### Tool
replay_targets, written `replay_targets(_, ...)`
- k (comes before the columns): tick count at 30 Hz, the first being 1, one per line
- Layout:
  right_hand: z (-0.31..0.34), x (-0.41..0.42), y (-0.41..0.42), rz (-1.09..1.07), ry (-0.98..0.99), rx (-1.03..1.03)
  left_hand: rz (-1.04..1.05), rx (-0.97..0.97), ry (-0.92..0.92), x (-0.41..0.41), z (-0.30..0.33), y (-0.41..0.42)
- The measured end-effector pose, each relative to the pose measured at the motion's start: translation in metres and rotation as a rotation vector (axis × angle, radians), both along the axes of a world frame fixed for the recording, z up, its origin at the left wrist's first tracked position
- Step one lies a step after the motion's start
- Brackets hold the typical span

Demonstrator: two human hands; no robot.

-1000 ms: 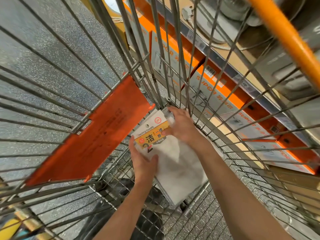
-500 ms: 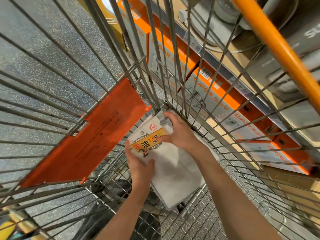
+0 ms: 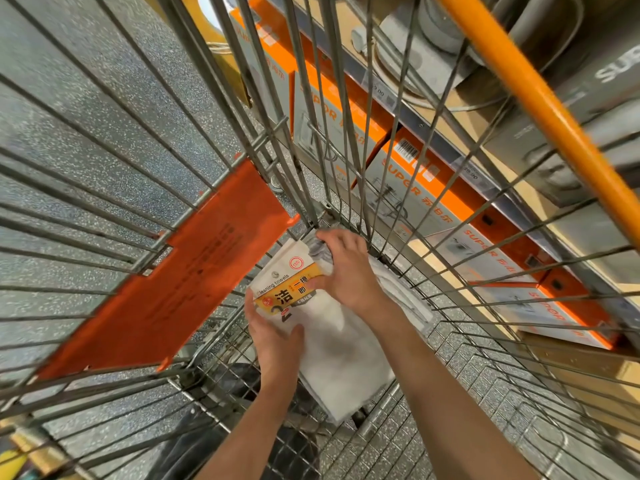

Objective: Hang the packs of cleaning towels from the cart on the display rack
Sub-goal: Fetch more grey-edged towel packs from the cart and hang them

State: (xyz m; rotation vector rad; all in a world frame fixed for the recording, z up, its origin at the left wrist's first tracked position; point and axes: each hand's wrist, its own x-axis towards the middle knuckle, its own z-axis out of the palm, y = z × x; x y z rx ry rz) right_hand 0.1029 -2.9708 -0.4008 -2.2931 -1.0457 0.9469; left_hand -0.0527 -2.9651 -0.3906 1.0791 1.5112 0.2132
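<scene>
both hands grip a towel pack (image 3: 332,344) inside the cart (image 3: 381,431): left hand (image 3: 277,337) fingers curled under its edge, right hand (image 3: 346,271) fingers pinching its top. between them the label reads "cleaning towels"; beyond the right fingers, boxes (image 3: 426,199) read "supor".

Warm, fairly bright indoor light falls from above and washes everything in a yellowish cast. The wide lens bends the cart wires (image 3: 104,209) into curves that fan outward toward the edges. The orange handle (image 3: 540,109) at upper right is soft and smeared. The white towel pack (image 3: 343,355) under my hands is nearly blown out, its texture lost, while the shelf boxes (image 3: 433,209) behind the wires look hazy.
</scene>
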Motion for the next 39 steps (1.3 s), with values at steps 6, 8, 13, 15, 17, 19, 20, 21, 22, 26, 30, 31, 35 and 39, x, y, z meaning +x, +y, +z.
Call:
replay_targets(6, 0.011, -0.013, -0.007, -0.019, -0.056, 0.071, -0.011, 0.016, 0.031, -0.001, 0.004, -0.001)
replay_targets(8, 0.015, -0.018, -0.013, -0.028, -0.064, 0.064, -0.018, 0.028, 0.039, -0.002, 0.007, -0.003)
replay_targets(13, 0.018, -0.031, -0.030, -0.081, -0.108, 0.095, -0.055, 0.036, 0.055, -0.002, 0.011, -0.006)
replay_targets(15, 0.017, -0.033, -0.033, -0.092, -0.108, 0.132, -0.059, 0.048, 0.058, -0.002, 0.011, -0.006)
replay_targets(17, 0.017, -0.035, -0.033, -0.087, -0.100, 0.112, -0.057, 0.057, 0.054, -0.002, 0.012, -0.005)
replay_targets(19, 0.016, -0.034, -0.032, -0.096, -0.080, 0.109, -0.051, 0.051, 0.040, -0.002, 0.012, -0.005)
replay_targets(20, 0.015, -0.033, -0.031, -0.102, -0.074, 0.115, -0.045, 0.044, 0.034, -0.002, 0.012, -0.005)
replay_targets(21, 0.014, -0.031, -0.031, -0.107, -0.069, 0.115, -0.038, 0.038, 0.029, -0.002, 0.012, -0.005)
replay_targets(22, 0.012, -0.030, -0.030, -0.110, -0.061, 0.102, -0.033, 0.035, 0.025, -0.002, 0.012, -0.005)
replay_targets(26, 0.007, -0.018, -0.023, -0.077, -0.004, -0.012, -0.026, 0.042, 0.007, -0.002, 0.011, -0.004)
replay_targets(30, 0.008, -0.011, -0.015, -0.030, 0.013, -0.079, -0.048, 0.047, 0.026, -0.002, 0.011, -0.004)
replay_targets(31, 0.008, -0.012, -0.015, -0.031, 0.016, -0.091, -0.049, 0.045, 0.028, -0.002, 0.011, -0.004)
replay_targets(35, 0.008, -0.015, -0.017, -0.060, 0.049, -0.069, -0.046, 0.049, 0.031, -0.003, 0.012, -0.005)
replay_targets(39, 0.008, -0.009, -0.008, -0.033, 0.105, -0.068, -0.039, 0.037, 0.031, -0.002, 0.013, -0.006)
